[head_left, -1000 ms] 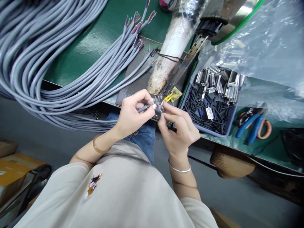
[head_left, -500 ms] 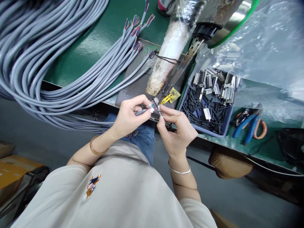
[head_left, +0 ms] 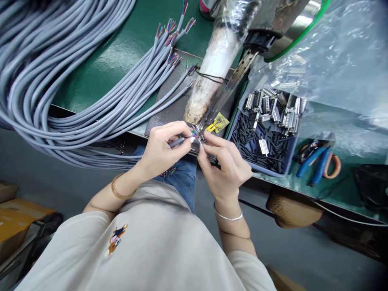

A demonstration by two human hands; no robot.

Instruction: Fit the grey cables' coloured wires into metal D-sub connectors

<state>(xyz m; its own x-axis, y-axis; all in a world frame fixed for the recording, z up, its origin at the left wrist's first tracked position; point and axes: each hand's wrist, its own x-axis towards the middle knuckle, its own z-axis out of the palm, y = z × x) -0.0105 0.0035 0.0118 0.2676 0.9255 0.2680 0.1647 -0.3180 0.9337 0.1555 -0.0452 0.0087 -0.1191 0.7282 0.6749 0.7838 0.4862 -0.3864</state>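
Note:
My left hand is closed in a pinch around the end of a grey cable, whose thin coloured wires fan out at the fingertips. White covering shows on the tips of its thumb and finger. Those wires meet a small metal multi-pin connector at the edge of the dark board. Close on the right, my right hand pinches a thin pale wire between thumb and fingers, its tip against the connector. Whether the wires are joined to the pins is too small to tell.
A thick bundle of grey cables covers the left. Above my hands hangs a white wrapped tube with a scorched end, beside a dark metal bar. To the right are a blue bin of connectors and black sleeves, and blue-handled pliers.
My right fingers have shifted slightly left and closer to the connector, and the pale wire's tip has moved with them. My left hand keeps its hold on the cable.

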